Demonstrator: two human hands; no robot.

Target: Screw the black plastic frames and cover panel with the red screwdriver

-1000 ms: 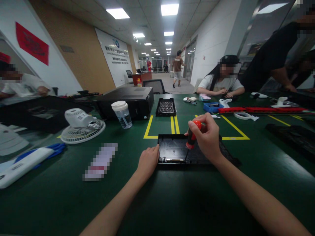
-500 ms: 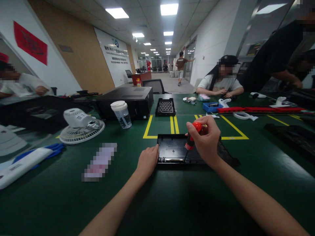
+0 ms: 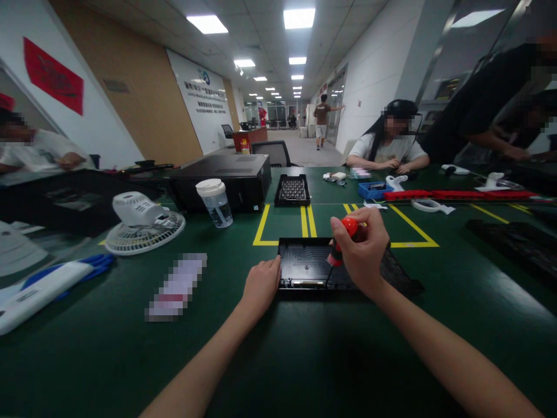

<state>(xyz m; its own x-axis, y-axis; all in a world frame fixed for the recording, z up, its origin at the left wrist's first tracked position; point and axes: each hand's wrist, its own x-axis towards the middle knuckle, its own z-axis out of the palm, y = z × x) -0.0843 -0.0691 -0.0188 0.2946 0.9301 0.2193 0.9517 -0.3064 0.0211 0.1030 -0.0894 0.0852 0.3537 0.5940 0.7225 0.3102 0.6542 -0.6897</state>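
In the head view, a shallow black plastic panel [image 3: 304,261] lies on the green table in front of me, its raised rim facing up. My left hand [image 3: 262,283] grips the panel's left edge, fingers along the rim. My right hand [image 3: 368,247] is closed around a red and black screwdriver [image 3: 349,226]. The screwdriver stands slightly tilted, its thin shaft pointing down at the panel's near edge, beside a pale strip [image 3: 307,283]. The tip is too small to make out. My right hand covers part of the panel's right side.
On the left are a white fan [image 3: 145,223], a lidded cup [image 3: 215,203] and a blurred flat item [image 3: 176,287]. A black case [image 3: 221,180] and a black tray [image 3: 292,190] stand behind. A blue bin [image 3: 374,190] is at the right, near a seated person [image 3: 389,139].
My right hand and the screwdriver have shifted only very slightly. My left hand and the panel stay in place. The person in the far aisle has taken a step.
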